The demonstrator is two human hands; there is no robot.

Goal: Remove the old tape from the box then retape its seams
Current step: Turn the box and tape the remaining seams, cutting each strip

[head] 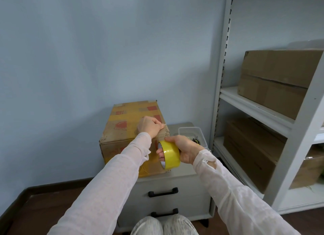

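Mid-frame, the left hand is pinching a thin tape strip on the box top; just below, the right hand is gripping the tape roll.

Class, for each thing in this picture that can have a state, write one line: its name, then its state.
box: closed, yellow tape across its top
tape roll: gripped, held at the box's front
left hand: pinches a thin strip at the box's top edge
right hand: grips the tape roll
drawers: both shut
clear tub: no lid
shelf boxes: closed
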